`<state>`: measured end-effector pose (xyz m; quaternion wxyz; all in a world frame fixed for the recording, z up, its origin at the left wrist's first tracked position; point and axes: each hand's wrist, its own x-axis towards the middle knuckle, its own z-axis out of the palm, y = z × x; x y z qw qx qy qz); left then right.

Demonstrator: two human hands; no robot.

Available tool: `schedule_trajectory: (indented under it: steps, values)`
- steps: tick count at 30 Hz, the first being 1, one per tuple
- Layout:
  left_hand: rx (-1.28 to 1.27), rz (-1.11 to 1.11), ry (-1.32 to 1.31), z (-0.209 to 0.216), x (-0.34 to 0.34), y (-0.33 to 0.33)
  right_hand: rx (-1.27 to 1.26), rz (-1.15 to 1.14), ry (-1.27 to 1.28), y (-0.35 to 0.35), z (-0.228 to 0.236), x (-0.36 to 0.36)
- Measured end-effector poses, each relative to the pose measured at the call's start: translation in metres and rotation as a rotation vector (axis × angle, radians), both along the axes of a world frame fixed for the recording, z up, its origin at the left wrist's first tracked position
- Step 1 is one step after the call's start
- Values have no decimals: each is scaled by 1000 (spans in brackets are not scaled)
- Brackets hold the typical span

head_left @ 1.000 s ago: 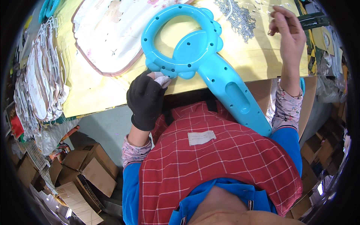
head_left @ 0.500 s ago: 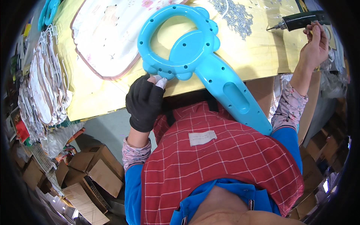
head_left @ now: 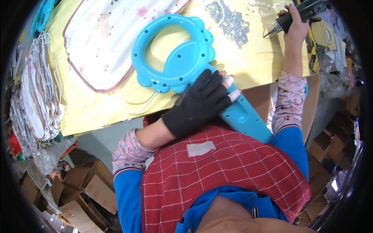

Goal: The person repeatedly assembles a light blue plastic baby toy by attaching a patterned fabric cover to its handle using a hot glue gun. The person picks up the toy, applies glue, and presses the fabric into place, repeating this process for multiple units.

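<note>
A turquoise plastic frame (head_left: 140, 42), with an open ring, scalloped edge and screw holes, lies across the table's near edge, its handle (head_left: 252, 123) pointing toward my body. My left hand (head_left: 200, 103), in a black fingerless glove with white wraps on two fingertips, lies over the neck of the frame. Its fingers are stretched out and slightly apart on the plastic; the thumb is hidden. At the far right my right hand (head_left: 297, 29), bare, is wrapped round a black electric screwdriver (head_left: 307, 12). The tool's bit points left and down, apart from the frame.
A pile of small screws (head_left: 233, 29) lies beyond the frame on the yellow tabletop (head_left: 248, 62). At left is a printed white panel (head_left: 101, 46) with brown edging. Stacked panels (head_left: 37, 93) stand further left, above cardboard boxes (head_left: 93, 182). A white cord (head_left: 145, 105) trails below the ring.
My left hand has moved right, from beside the ring's lower edge onto the frame's neck, and its fingers have stretched out. My right hand now has its fingers round the screwdriver.
</note>
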<state>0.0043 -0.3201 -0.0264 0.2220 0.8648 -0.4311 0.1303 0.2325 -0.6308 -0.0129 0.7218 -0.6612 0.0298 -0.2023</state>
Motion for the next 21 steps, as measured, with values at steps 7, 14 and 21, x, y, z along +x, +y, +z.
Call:
schedule_trajectory:
  steps: [7, 14, 21]
  values:
    - [-197, -95, 50, -10, 25, -13, -31, 364, -194, 30, 34, -68]
    - [-123, -111, 110, 0, 21, -22, 350, 681, -217, 124, 65, -88]
    - [-147, -106, 129, 1, 21, -25, 323, 699, -31, 134, 80, -95]
